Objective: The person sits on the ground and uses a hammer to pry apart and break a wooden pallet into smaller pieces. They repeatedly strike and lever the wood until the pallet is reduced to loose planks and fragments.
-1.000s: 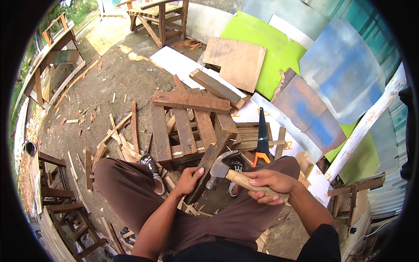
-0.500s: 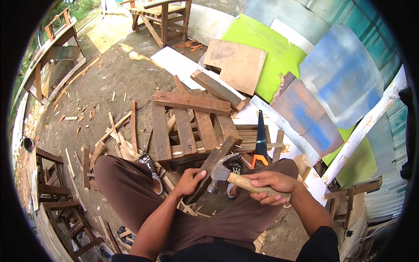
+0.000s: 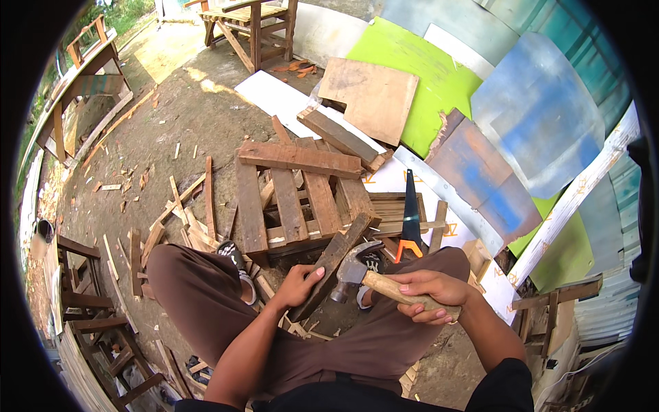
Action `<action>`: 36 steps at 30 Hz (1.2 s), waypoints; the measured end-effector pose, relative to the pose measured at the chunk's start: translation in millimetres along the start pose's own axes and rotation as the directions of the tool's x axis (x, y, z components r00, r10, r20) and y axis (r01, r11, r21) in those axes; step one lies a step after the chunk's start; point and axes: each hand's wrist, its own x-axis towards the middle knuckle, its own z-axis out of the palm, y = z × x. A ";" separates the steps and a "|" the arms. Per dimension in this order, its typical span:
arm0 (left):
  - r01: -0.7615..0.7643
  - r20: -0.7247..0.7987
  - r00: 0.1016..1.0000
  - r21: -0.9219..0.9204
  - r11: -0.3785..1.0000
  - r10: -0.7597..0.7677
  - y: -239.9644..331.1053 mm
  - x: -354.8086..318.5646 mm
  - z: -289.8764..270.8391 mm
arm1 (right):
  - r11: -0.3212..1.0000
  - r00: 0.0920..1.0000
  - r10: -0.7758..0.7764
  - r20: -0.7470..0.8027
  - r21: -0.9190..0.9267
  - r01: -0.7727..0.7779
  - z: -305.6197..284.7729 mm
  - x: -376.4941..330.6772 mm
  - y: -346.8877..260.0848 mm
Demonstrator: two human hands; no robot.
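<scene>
My left hand [image 3: 296, 287] is wrapped round the lower part of a dark brown wooden block [image 3: 334, 264], which slants up and away between my knees. In my right hand [image 3: 434, 296] is a claw hammer [image 3: 398, 287], gripped by its wooden handle. Its metal head lies close beside the block's right side; whether the two touch, I cannot tell. Just beyond the block stands a slatted wooden frame [image 3: 292, 216], with a loose plank [image 3: 302, 159] lying across its top.
A hand saw [image 3: 410, 220] with an orange handle leans near my right knee. Wood scraps [image 3: 192, 220] litter the ground at the left. Green and blue sheets [image 3: 539, 113] lie at the far right, and a wooden bench [image 3: 254, 31] stands at the back.
The hammer and my right hand have shifted very slightly to the right. My left hand keeps its hold on the block, and the view has tilted a little.
</scene>
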 end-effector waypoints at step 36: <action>0.379 -0.160 0.898 -0.195 0.905 -0.411 -20.5 5.0 50.7 | 0.918 0.840 0.112 -0.531 -0.268 -0.292 24.4 76.7 -35.4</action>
